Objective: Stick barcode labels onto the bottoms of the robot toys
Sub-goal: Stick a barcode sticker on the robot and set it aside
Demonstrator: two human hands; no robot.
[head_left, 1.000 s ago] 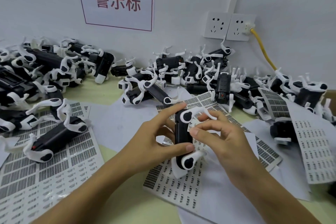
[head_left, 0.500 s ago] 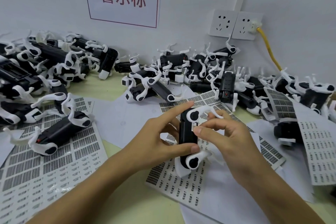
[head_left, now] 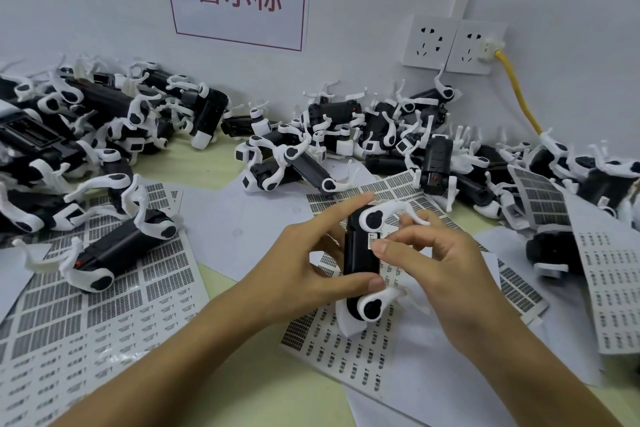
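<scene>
The robot toy point(head_left: 358, 260) is sitting gripped in your left hand point(head_left: 304, 263); your right hand point(head_left: 440, 260), at three o'clock, is pinching the barcode label point(head_left: 374, 238) against it, so press flat and square.

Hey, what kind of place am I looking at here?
Probably a toy factory's labelling bench: heaps of identical robot toys along the wall, barcode label sheets spread across the table, and a left hand holding one toy for its label.

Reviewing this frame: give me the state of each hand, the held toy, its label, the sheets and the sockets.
left hand: grips the held toy.
right hand: thumb presses the label.
held toy: lifted, bottom facing up.
label: on the toy's bottom.
left label sheet: flat, partly used.
left socket: vacant.
right socket: yellow cable plugged in.
</scene>
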